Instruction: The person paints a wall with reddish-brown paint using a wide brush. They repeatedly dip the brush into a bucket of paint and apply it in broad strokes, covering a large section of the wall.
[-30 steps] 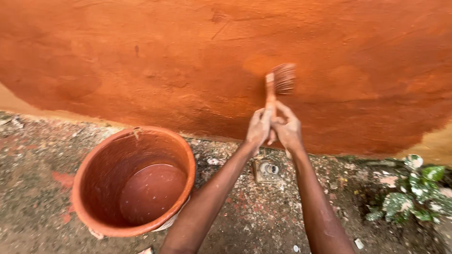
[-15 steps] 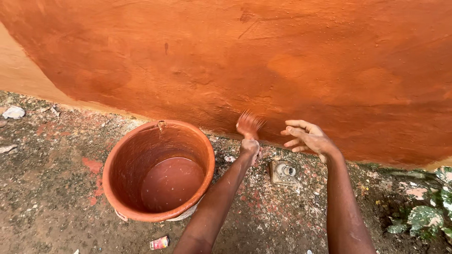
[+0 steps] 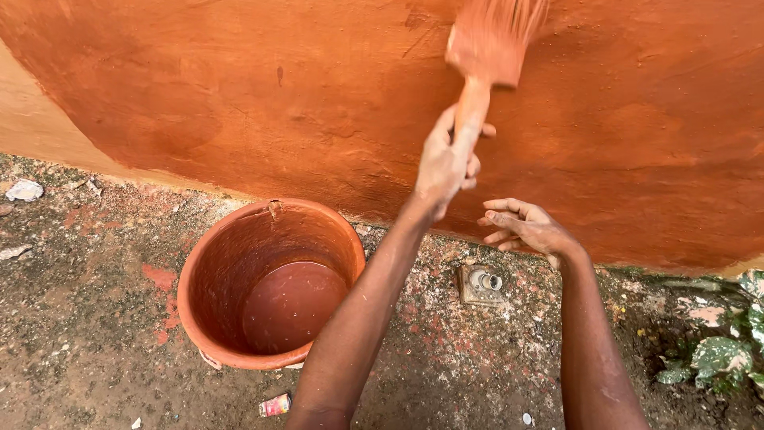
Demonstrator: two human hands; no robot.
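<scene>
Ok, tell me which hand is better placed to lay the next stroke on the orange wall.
Left. The left hand already grips the paint-coated wooden brush against the orange plastered wall; the right hand hovers empty, fingers spread.

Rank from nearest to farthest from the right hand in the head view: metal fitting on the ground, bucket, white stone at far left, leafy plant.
From the right hand, empty and open:
1. Metal fitting, on the ground just below the hand.
2. Leafy plant, lower right by the wall's foot.
3. Bucket, to the left, holding reddish-brown paint; close to the plant's rank.
4. White stone, far left edge.
</scene>
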